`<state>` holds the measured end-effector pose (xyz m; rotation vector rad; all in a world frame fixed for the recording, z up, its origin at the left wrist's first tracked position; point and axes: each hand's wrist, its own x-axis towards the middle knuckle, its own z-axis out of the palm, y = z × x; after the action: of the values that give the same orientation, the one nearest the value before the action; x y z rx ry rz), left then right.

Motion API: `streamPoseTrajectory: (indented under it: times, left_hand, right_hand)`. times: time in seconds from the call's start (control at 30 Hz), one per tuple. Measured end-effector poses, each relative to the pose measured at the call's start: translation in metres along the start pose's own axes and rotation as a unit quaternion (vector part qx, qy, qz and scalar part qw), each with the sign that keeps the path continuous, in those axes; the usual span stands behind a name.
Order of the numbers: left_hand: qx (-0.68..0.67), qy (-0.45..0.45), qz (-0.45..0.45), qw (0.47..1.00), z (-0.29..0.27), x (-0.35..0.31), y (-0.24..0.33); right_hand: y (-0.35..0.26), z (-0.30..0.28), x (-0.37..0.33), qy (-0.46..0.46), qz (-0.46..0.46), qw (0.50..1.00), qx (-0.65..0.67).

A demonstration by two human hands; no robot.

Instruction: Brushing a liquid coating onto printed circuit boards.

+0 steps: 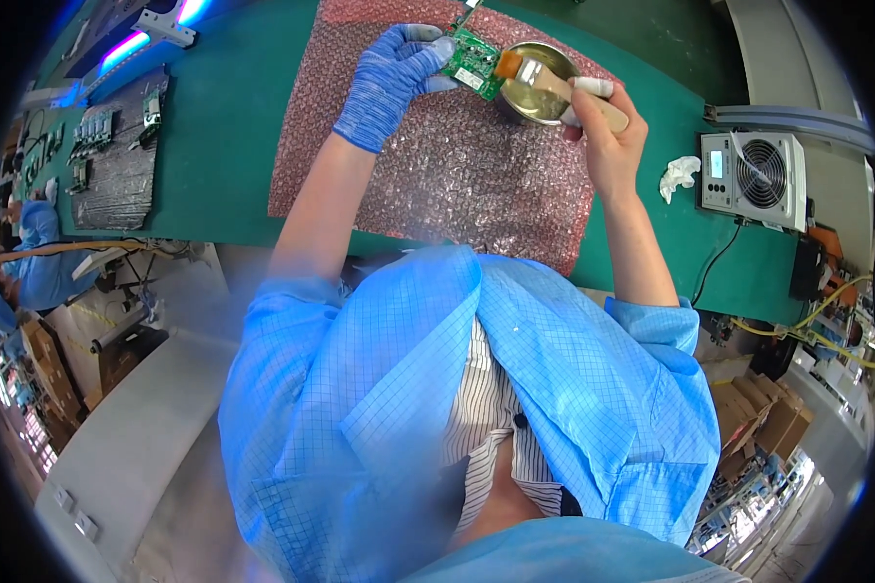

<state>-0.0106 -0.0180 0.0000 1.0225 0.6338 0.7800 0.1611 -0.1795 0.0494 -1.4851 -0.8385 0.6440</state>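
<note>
My left hand [391, 80], in a blue knitted glove, grips a green circuit board [472, 64] by its left edge. Between the thumb and fingers of my right hand [608, 121] is a flat brush [554, 83] with a pale wooden handle, a metal band and orange-brown bristles. White covers sit on some of the right fingertips. The bristles are at the board's right edge; whether they touch it I cannot tell. Under the brush stands a round metal bowl [523, 105], partly hidden by the brush and fingers. Both hands are over a sheet of pinkish bubble wrap [437, 185].
The bubble wrap lies on a green mat [226, 146]. A crumpled white tissue [680, 178] and a white fan unit [753, 180] with a cable stand at the right. Further circuit boards [93, 131] rest on a grey sheet at the left, near a purple-lit lamp [126, 51].
</note>
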Motion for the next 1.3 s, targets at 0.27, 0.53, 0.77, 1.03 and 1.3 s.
streamPoseTrajectory:
  times: [0.27,0.53,0.77,1.03,1.3]
  left_hand:
    - [-0.020,0.037,0.008,0.999,0.001,-0.001,-0.005]
    - [-0.045,0.071,0.031,0.996,0.005,0.004,-0.005]
    - [-0.048,0.100,0.060,0.992,-0.008,0.031,-0.004]
    - [0.131,0.272,0.059,0.952,-0.137,0.156,0.013]
    - [0.019,0.415,0.179,0.892,-0.203,0.236,0.006]
  right_hand:
    - [0.009,0.009,-0.015,-0.024,0.008,0.998,-0.064]
    - [0.011,0.021,-0.015,-0.002,0.015,1.000,-0.018]
    - [0.010,0.025,-0.022,-0.023,0.034,0.999,-0.011]
    - [0.018,0.002,-0.021,0.091,0.009,0.996,0.009]
    - [0.037,-0.026,-0.025,0.158,0.042,0.986,0.005]
